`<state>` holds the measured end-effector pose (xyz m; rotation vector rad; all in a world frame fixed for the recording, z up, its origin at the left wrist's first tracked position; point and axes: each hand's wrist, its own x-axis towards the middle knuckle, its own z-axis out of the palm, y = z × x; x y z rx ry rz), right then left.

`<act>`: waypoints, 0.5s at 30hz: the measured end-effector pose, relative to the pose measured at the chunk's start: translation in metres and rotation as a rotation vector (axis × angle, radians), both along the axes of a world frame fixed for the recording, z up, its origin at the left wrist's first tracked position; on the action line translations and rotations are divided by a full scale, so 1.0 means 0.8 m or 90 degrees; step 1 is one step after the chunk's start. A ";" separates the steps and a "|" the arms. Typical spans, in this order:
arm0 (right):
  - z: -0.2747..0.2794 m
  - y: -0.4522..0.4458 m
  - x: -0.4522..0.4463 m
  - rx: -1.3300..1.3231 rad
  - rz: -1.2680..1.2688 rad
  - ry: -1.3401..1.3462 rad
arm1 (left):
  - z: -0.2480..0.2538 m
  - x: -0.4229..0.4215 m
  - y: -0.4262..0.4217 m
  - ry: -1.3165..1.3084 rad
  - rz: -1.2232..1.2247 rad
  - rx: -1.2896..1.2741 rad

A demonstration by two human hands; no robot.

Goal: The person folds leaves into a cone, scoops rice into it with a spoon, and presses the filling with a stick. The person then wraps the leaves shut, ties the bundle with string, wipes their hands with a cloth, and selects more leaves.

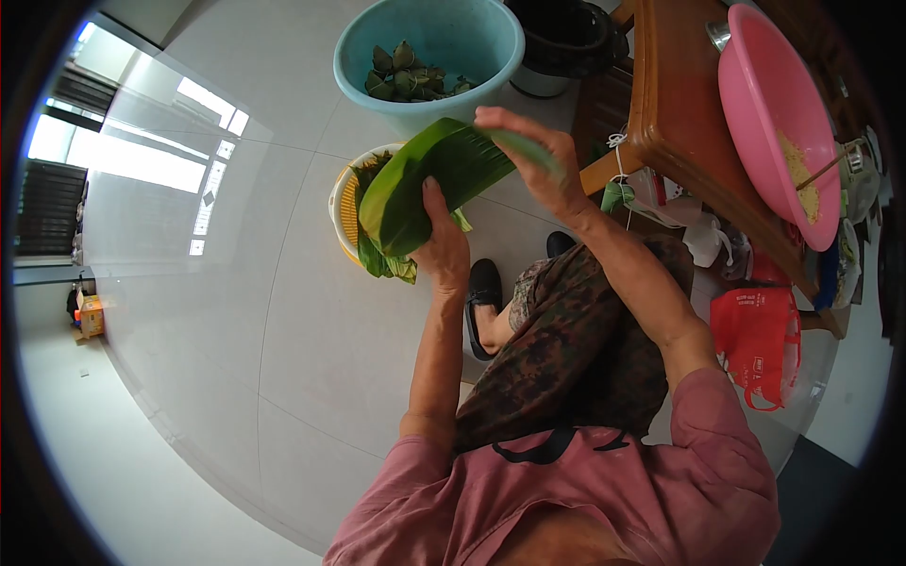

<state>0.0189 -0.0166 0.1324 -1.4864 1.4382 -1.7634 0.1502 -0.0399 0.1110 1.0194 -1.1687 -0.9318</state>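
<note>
Broad green leaves (415, 189) are stretched between my two hands, above a white and yellow basket (338, 209) that holds more leaves. My left hand (442, 241) grips their lower part, its thumb lying on top. At the other end my right hand (543, 165) has its fingers closed around the leaf tips, which are partly blurred. Just beyond, a light blue basin (363, 42) contains several leaf-wrapped bundles (404, 75).
On the right, a wooden table (675, 85) carries a pink basin (755, 123) with yellowish grains and a stick. White string hangs at its corner. Below is a red bag (760, 344). A black-lined bin (557, 47) stands behind the blue basin.
</note>
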 end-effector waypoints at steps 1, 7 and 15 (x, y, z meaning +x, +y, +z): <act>0.003 0.003 -0.001 -0.033 -0.003 0.133 | -0.002 0.001 -0.002 -0.027 0.001 -0.045; 0.000 0.006 -0.001 -0.087 -0.032 0.516 | -0.010 0.011 -0.007 -0.136 -0.120 -0.164; -0.004 0.009 0.000 -0.075 -0.029 0.667 | -0.009 0.032 -0.018 -0.320 -0.184 -0.411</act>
